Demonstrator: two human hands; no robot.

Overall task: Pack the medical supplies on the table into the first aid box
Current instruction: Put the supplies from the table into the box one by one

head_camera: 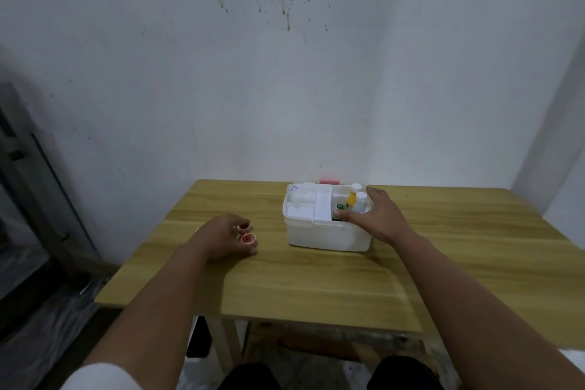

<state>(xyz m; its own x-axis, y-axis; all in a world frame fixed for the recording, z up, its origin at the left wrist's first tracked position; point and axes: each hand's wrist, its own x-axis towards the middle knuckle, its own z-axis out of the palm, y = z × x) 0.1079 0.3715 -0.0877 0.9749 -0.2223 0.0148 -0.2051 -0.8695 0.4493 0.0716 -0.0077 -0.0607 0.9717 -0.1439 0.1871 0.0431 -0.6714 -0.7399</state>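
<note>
Nearest the camera, the person's dark-clad knees show below the near edge of a light wooden table, whose pale legs stand on a mottled floor. Two bare forearms reach forward over the tabletop; a white sleeve covers the left upper arm at the bottom left corner. The left hand rests on the wood left of centre, fingers curled loosely around two small round rolls with red centres, one just beyond the other, both touching the fingertips. To its right, a little farther back and apart from that hand, stands the white first aid box, open at the top. The right hand lies over the box's right end, thumb along the near rim and fingers spread around a clear bottle with a white cap; whether the fingers actually grip the bottle cannot be told. Just beside that bottle is a yellow bottle, and a green-labelled item sits low beside them. The left compartment holds white packets and rolls, with a white divider tray in the middle. A small pink object shows behind the box at the table's far edge. Beyond rises a white wall, speckled with brown stains high up, and a dark door frame stands at the left.
</note>
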